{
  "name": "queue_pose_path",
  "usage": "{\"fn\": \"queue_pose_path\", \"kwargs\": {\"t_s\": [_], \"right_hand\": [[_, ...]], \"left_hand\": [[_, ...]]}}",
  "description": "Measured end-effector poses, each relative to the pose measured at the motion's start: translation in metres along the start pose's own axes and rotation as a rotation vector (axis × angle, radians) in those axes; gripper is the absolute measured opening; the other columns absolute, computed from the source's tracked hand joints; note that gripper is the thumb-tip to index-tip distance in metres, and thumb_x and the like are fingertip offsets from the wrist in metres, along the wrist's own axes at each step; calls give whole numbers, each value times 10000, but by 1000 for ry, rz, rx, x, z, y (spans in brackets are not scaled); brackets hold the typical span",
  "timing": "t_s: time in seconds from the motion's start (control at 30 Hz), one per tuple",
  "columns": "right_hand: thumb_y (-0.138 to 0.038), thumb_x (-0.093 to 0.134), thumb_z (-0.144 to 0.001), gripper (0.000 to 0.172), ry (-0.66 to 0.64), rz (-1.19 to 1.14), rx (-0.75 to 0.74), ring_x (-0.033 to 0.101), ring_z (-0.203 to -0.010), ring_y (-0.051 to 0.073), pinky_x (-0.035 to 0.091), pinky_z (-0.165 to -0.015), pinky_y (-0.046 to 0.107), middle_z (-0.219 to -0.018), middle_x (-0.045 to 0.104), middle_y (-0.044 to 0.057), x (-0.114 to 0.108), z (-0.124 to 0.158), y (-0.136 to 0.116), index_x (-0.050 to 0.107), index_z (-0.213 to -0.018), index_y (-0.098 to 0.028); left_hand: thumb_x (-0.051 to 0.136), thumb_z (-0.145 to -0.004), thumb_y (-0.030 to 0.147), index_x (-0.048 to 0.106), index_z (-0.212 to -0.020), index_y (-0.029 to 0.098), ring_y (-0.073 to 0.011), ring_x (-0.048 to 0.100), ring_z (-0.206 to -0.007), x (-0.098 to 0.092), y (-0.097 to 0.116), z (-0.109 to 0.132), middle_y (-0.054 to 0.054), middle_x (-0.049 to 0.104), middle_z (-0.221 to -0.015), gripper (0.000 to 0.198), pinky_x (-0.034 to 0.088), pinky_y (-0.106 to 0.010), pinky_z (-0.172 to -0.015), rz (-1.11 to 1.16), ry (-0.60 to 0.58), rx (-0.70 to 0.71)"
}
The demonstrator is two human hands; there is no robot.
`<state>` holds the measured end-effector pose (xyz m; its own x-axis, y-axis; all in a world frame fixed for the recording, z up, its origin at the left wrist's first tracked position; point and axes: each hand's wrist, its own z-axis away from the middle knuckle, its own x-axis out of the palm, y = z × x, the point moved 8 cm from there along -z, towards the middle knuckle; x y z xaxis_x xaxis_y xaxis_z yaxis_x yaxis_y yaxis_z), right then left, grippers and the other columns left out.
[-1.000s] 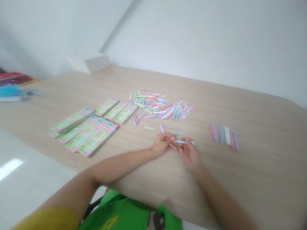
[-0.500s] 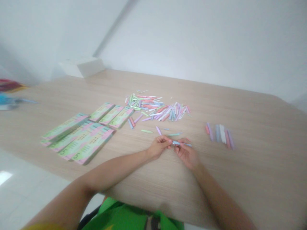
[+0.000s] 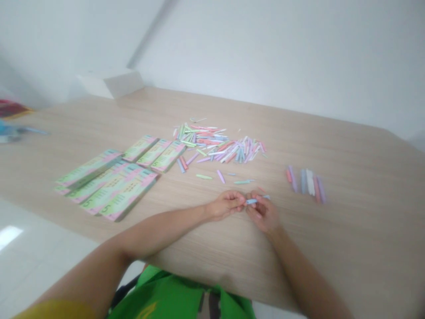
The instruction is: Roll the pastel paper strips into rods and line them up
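Observation:
My left hand and my right hand meet over the wooden table, fingers pinched together on a small light-blue paper strip held between them. Just beyond the hands lie a few loose strips: a green one, a purple one and a teal one. Farther back sits a heap of several pastel folded strips. To the right, a short row of finished rolled pieces lies side by side.
Green and pink printed packs lie in rows at the left. A white box stands at the back left against the wall. Blue and red items sit at the far left edge. My green clothing shows below the table edge.
Both hands have drawn closer together around the blue strip, so less of it shows. The view has shifted slightly; the things on the table have stayed in place.

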<state>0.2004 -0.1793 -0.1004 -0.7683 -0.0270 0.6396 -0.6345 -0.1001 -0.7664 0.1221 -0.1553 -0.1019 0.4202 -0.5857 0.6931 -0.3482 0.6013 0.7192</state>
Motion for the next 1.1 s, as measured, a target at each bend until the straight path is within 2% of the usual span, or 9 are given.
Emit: {"fn": "queue_pose_path", "kwargs": {"t_s": [0.17,0.4,0.5,0.67,0.8,0.9,0.97,1.03,1.1], "right_hand": [[-297,657,-776,148,129,65,-105,381,-418,34,258,-363,174,-624,501,-58,-5,1,-1,554,-718,-209],[-378,736,-719,230,288,151,-155,406,-439,40,316,-377,183,-711,620,-17,-13,0,6,663,-866,-216],[-383,762,-689,267,299,86,-118,379,-429,23,321,-375,166,-735,652,-16,-14,-1,10,681,-884,-220],[-377,747,-710,270,208,-31,-116,334,-411,10,411,-449,178,-786,657,-50,-5,-1,11,678,-943,-259],[-375,729,-728,298,145,-36,-73,233,-366,4,318,-376,181,-773,660,-55,4,0,16,674,-1002,-273],[-324,719,-741,282,143,-3,-44,256,-373,5,333,-401,186,-812,678,-34,9,0,21,678,-1014,-268],[-269,740,-714,329,162,56,-53,442,-481,33,401,-477,188,-939,691,-7,12,0,24,675,-1037,-279],[-240,759,-684,422,174,174,-94,594,-773,110,476,-634,221,-1111,662,16,16,1,24,658,-1090,-296],[-247,759,-687,487,191,350,-168,568,-1035,177,477,-822,286,-1230,608,27,19,4,21,630,-1153,-303]], "left_hand": [[835,-592,360,625,-667,108,-46,444,-512,-12,5,-1,25,538,-539,336,293,-193,-527,-26,170,63],[797,-630,396,667,-715,113,-58,478,-530,-37,25,7,-1,631,-618,323,354,-194,-531,-271,473,351],[740,-689,451,724,-819,118,-87,524,-567,-32,35,12,-31,671,-684,358,405,-217,-558,-403,458,403],[625,-801,484,633,-1213,173,-129,609,-660,-7,32,17,-57,709,-780,516,467,-259,-665,-473,236,400],[704,-754,400,671,-1155,203,-168,636,-893,-3,37,24,-85,691,-1081,448,470,-316,-874,-441,318,499],[717,-743,376,728,-1021,186,-167,639,-823,-7,45,26,-76,715,-948,337,489,-320,-822,-421,394,523],[700,-759,372,745,-927,181,-153,623,-734,-11,58,29,-67,708,-845,258,492,-297,-734,-492,440,558],[682,-774,372,748,-865,190,-149,596,-704,-12,76,32,-60,691,-788,214,473,-286,-703,-695,479,620],[663,-790,375,743,-841,201,-153,573,-718,-9,90,34,-59,685,-780,198,453,-288,-719,-927,482,679]]}}
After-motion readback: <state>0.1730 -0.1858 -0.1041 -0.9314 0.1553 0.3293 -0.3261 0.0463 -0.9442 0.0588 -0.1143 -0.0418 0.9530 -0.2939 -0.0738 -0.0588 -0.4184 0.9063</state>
